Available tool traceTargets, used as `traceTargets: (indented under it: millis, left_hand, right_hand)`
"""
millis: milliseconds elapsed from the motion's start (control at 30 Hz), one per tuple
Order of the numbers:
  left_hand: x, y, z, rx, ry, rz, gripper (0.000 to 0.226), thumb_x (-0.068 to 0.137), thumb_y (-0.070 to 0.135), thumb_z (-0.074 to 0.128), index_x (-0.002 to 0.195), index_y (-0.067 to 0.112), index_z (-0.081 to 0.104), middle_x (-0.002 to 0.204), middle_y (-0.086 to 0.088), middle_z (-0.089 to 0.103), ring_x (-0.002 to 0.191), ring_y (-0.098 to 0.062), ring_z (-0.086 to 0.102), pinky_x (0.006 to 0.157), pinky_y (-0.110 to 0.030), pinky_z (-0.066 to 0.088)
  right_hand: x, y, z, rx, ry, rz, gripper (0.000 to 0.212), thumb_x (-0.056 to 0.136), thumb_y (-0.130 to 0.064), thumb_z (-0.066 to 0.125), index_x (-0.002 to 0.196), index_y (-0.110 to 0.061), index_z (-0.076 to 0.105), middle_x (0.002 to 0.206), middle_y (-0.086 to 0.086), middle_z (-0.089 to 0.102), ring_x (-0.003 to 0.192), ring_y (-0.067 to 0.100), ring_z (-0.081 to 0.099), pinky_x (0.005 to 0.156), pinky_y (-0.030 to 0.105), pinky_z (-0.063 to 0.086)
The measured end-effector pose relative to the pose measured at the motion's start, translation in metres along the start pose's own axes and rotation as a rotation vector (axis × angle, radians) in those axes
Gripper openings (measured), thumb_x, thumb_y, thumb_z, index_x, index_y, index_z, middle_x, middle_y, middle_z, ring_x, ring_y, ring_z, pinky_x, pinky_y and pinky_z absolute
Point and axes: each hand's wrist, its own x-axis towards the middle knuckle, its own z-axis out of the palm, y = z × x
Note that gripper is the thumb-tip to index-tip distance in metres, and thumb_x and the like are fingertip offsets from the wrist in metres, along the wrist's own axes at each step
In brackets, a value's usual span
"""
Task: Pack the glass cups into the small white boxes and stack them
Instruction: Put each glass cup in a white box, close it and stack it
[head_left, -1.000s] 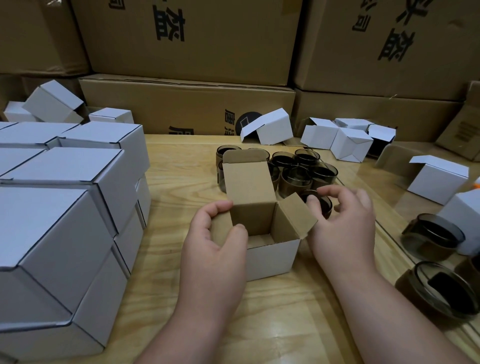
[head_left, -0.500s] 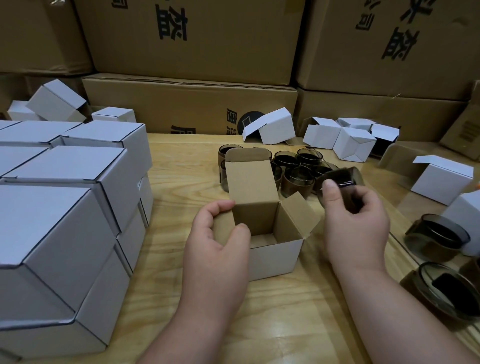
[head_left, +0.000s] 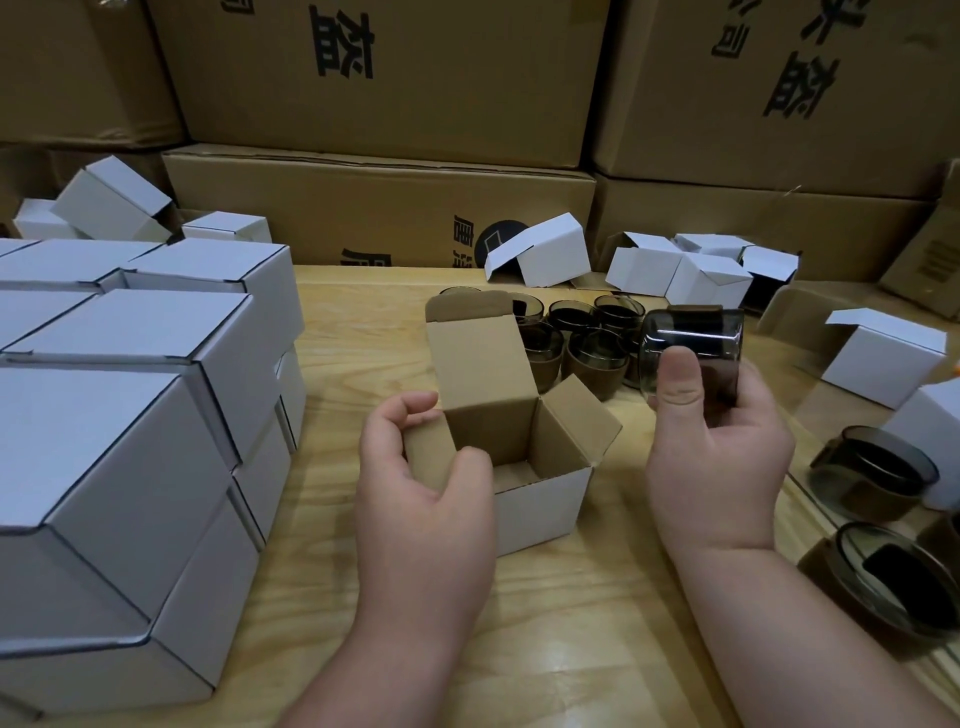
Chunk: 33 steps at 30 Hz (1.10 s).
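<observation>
A small white box stands open at the middle of the wooden table, lid and side flaps up, its inside bare. My left hand pinches the box's left flap between thumb and fingers. My right hand grips a smoky glass cup, lifted and tipped on its side, to the right of and above the box. Several more glass cups cluster just behind the box.
A stack of closed white boxes fills the left side. Loose white boxes lie at the back and one at the right. More cups sit at the right edge. Large brown cartons wall the back.
My right hand took a cup from the cluster behind the box and lifted it, tipping it sideways. My left hand has stayed on the left flap.
</observation>
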Motion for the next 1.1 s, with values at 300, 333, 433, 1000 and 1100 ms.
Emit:
traceTargets:
  millis: [300,333,433,1000,1100]
  left_hand:
    - [0.000,0.002,0.001,0.020,-0.006,-0.020,0.039,0.069,0.022,0.054,0.104,0.040,0.055,0.094,0.031,0.067,0.070,0.002,0.064,0.058,-0.015,0.049]
    - [-0.001,0.003,0.001,0.024,-0.005,-0.025,0.039,0.069,0.023,0.054,0.105,0.040,0.056,0.095,0.029,0.068,0.071,0.002,0.064,0.059,-0.016,0.050]
    - [-0.001,0.004,0.000,0.057,-0.012,-0.046,0.040,0.069,0.024,0.055,0.105,0.041,0.055,0.095,0.025,0.070,0.072,-0.002,0.066,0.065,-0.029,0.058]
    - [0.001,-0.002,0.000,0.066,0.004,0.021,0.034,0.074,0.029,0.059,0.106,0.037,0.058,0.102,0.018,0.068,0.098,-0.007,0.065,0.088,-0.036,0.055]
    - [0.002,-0.004,0.000,0.063,0.004,-0.002,0.033,0.073,0.030,0.055,0.103,0.045,0.058,0.099,0.024,0.068,0.091,-0.005,0.065,0.083,-0.040,0.055]
  right_hand:
    - [-0.001,-0.034,0.006,0.110,0.010,-0.116,0.032,0.087,-0.070,0.058,0.087,-0.037,0.057,0.078,-0.024,0.062,0.075,-0.001,0.058,0.070,0.015,0.048]
    - [0.000,-0.039,0.006,0.115,0.006,-0.160,0.026,0.090,-0.062,0.060,0.089,-0.036,0.056,0.079,-0.024,0.062,0.075,-0.004,0.058,0.070,0.012,0.047]
    - [0.000,-0.056,0.007,0.122,-0.039,-0.305,0.016,0.094,-0.045,0.063,0.091,-0.033,0.054,0.086,-0.011,0.058,0.075,-0.006,0.057,0.070,0.009,0.044]
    - [-0.022,-0.049,0.020,-0.107,-0.526,-0.265,0.028,0.079,-0.042,0.071,0.097,-0.022,0.063,0.102,-0.010,0.061,0.100,0.007,0.060,0.082,0.013,0.045]
    - [-0.021,-0.038,0.021,-0.184,-0.554,-0.271,0.026,0.080,-0.044,0.071,0.085,-0.020,0.062,0.098,-0.011,0.059,0.097,0.011,0.060,0.084,0.033,0.050]
